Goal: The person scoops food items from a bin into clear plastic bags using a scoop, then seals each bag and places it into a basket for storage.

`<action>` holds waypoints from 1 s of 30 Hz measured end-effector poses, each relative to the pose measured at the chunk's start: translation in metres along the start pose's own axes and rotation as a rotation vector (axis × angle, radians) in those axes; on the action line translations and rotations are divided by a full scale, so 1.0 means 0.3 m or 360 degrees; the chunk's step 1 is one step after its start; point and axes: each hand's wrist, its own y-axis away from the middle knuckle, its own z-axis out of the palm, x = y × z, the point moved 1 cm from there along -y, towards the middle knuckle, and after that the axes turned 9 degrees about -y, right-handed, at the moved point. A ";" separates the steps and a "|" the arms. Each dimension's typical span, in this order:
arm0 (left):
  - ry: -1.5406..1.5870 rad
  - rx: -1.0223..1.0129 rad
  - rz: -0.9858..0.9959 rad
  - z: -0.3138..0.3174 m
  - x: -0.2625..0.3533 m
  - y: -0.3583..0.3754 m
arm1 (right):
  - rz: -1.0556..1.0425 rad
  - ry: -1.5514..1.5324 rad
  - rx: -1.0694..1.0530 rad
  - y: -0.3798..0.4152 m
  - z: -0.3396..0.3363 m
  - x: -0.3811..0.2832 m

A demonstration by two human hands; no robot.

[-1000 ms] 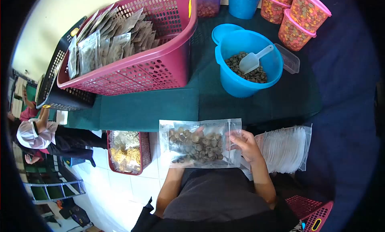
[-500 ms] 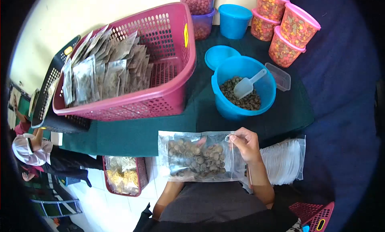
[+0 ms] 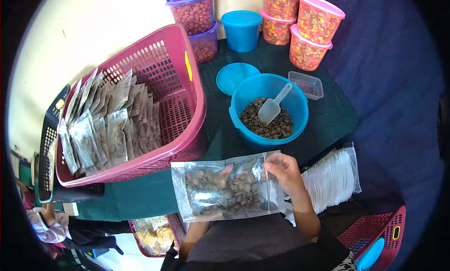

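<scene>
A clear zip bag (image 3: 225,186) of small, round, dark brown-green pieces hangs in front of my body, lying sideways with its zip end to the right. My right hand (image 3: 284,172) pinches its upper right edge between thumb and fingers. Behind the bag goes my left forearm (image 3: 194,234); that hand is mostly hidden, with only a pinkish patch showing through the plastic. Just beyond, a blue tub (image 3: 300,118) holds more of the same pieces (image 3: 255,125), and a translucent scoop (image 3: 270,110) rests in them.
A maroon basket (image 3: 194,125) with rows of filled bags (image 3: 119,130) stands at left. A stack of empty-looking bags (image 3: 333,179) lies right. Behind are a blue lid (image 3: 236,78), a clear container (image 3: 307,85) and lidded tubs (image 3: 309,48). Another person (image 3: 51,224) is far left.
The view has shifted, so the basket and tubs sit further left. The bag has tilted slightly, its right end higher; my right hand still pinches that end.
</scene>
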 end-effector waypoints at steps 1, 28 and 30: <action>0.0024 -0.0011 0.0010 -0.001 0.001 -0.010 | -0.0024 0.0021 0.0004 0.000 0.000 0.006; 0.0670 -0.0025 -0.0114 0.118 0.153 0.163 | 0.0364 0.0121 -0.0310 0.144 -0.124 0.024; 0.0715 -0.0041 -0.0129 0.122 0.159 0.184 | 0.0378 0.0025 -0.0313 0.154 -0.132 0.054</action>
